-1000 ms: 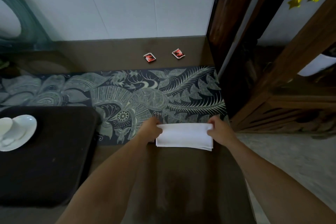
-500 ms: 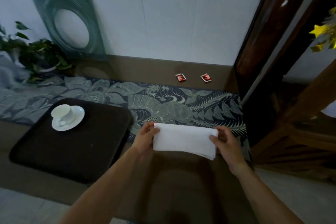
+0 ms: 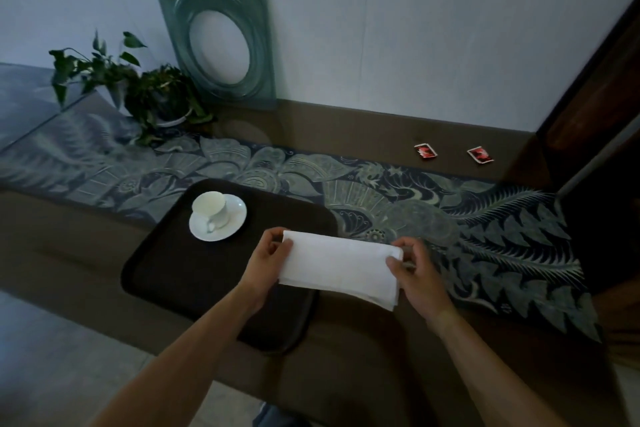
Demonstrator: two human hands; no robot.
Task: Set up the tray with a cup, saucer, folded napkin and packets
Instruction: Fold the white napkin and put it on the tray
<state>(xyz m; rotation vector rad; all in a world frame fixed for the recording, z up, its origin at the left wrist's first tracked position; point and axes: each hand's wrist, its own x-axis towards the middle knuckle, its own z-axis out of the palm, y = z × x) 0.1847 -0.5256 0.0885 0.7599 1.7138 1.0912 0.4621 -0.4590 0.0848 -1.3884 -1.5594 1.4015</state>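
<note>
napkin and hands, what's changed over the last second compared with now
Both hands, the left hand and the right hand, have carried the folded napkin leftward from the patterned runner until its left end hangs over the tray. Each hand still pinches one end. The cup stays on its saucer on the tray, and the two packets stay by the wall.

Left hand (image 3: 266, 258): bare, no ring or glove.
Right hand (image 3: 417, 276): bare, no ring.
Forearms: uncovered, no sleeves in view.
Wrists: no watch or band.
</note>
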